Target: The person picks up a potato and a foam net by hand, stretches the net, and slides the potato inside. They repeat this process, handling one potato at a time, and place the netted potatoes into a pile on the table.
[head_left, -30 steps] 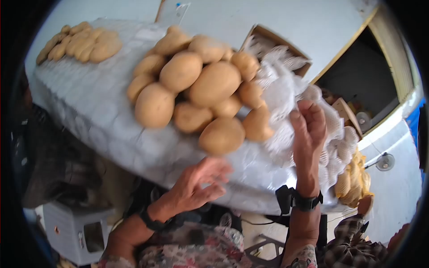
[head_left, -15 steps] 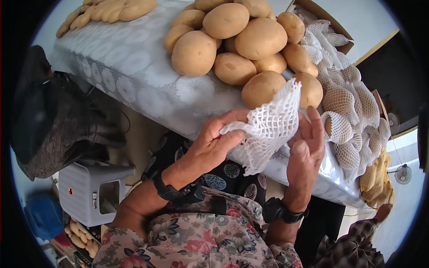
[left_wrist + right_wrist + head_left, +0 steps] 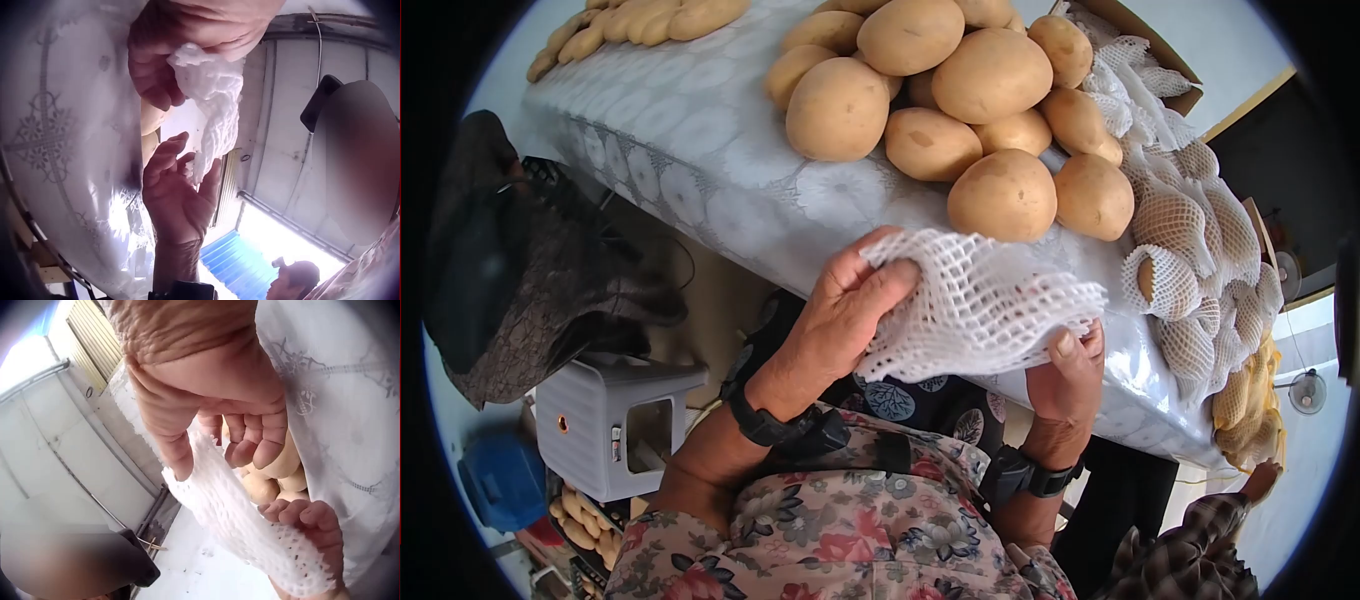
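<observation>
A white foam net sleeve is stretched between both hands, in front of the table edge. My left hand pinches one end of it, thumb on top. At the other end, my right hand holds the sleeve's edge between thumb and fingers, as the right wrist view also shows, with the thumb against the mesh. The sleeve looks flat, with no potato inside. Just beyond the hands lies a heap of large bare potatoes, the closest potato right behind the sleeve.
Potatoes in white net sleeves are piled on the right of the patterned tablecloth, by a cardboard box. More potatoes lie far left. A grey stool stands at left; another person is at lower right.
A second ago both hands were without a sleeve, the right at the white nets. Then the left hand held a sleeve beside the open right hand; now the right grips its other end, spreading it sideways.
</observation>
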A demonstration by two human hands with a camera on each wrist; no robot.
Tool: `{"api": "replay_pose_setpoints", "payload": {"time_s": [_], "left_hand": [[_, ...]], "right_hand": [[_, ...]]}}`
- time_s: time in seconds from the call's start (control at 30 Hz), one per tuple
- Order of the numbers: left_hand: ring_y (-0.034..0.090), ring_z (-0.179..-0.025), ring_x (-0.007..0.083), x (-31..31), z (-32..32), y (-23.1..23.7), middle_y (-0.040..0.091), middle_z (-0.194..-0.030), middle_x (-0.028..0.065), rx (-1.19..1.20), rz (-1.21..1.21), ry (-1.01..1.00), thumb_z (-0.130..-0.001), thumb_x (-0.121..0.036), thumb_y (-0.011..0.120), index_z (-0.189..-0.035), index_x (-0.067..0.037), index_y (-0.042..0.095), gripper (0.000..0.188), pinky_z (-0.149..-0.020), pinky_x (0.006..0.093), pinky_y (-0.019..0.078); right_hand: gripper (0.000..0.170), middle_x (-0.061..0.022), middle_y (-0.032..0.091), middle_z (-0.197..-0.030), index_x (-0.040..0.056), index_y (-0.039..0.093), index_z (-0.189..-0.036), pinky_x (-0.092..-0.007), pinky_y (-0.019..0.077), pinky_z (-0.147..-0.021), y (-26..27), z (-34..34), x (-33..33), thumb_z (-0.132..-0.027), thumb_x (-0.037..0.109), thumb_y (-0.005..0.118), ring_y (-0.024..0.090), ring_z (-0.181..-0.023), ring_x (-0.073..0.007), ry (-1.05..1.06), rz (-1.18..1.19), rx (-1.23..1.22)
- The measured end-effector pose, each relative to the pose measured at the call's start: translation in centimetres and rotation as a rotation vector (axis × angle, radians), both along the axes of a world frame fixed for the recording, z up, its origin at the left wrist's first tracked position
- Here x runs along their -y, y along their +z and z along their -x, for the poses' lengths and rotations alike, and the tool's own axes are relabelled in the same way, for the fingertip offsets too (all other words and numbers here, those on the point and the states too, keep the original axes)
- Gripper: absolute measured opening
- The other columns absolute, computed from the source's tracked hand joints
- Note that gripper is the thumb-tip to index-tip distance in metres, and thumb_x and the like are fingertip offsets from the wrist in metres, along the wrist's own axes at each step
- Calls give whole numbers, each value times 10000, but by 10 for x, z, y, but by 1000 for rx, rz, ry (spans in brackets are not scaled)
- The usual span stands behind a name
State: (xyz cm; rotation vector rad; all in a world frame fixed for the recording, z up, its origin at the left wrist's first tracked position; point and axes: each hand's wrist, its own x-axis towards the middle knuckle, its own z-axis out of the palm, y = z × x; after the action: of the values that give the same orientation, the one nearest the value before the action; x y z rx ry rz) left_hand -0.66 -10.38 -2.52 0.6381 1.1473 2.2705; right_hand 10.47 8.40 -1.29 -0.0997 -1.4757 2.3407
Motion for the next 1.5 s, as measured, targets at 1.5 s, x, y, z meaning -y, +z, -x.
{"api": "replay_pose_setpoints", "payload": {"time_s": [1.5], "left_hand": [[549,-799,52,-4,-2,-6,621,-898,26,-440,172,318,-928,-95,528,-1048,11,529,160,-702,214,463]], "right_hand": [[424,-101,629,-1082,-43,504,-1196,-264,456,-867,11,5,26,-855,147,668,587,-990,-127,52,-116,-9]]}}
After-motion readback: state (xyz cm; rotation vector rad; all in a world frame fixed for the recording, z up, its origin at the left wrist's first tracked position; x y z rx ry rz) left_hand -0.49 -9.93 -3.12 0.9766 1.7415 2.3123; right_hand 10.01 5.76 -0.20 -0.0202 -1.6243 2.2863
